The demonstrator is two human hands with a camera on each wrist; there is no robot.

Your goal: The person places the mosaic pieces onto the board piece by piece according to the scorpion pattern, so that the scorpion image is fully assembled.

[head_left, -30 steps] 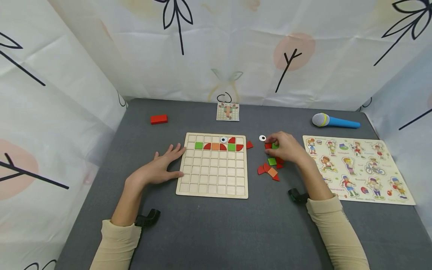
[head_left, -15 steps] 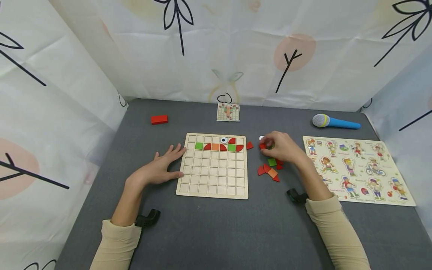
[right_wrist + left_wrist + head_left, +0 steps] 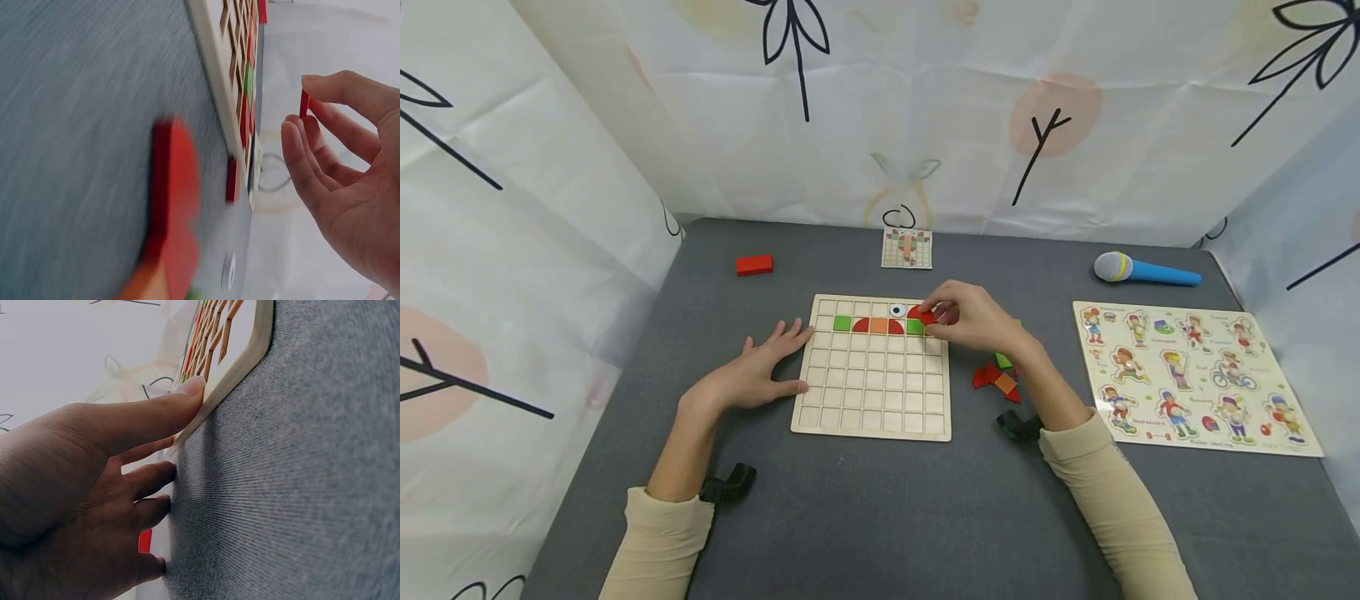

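A wooden grid board (image 3: 872,400) lies on the table. Its upper rows carry red pieces, an orange square (image 3: 878,326), green squares (image 3: 842,323) and a round eye piece (image 3: 897,311). Fingers spread, my left hand (image 3: 741,375) rests beside the board's left side, the thumb on its edge in the left wrist view. My right hand (image 3: 973,318) pinches a small red tile (image 3: 304,104) between thumb and fingers, above the board's upper right corner. The tile's exact shape is hard to make out. That corner is partly covered by the hand in the head view.
Loose red, green and orange tiles (image 3: 1005,383) lie right of the board. A pattern card (image 3: 907,248) and a red block (image 3: 754,266) are behind it. Farther right are a blue toy microphone (image 3: 1150,269) and a picture puzzle board (image 3: 1210,383). Cloth walls enclose the table.
My right hand has picked up a red tile from beside the loose pieces and carried it left over the board's upper right corner. The left hand has stayed put.
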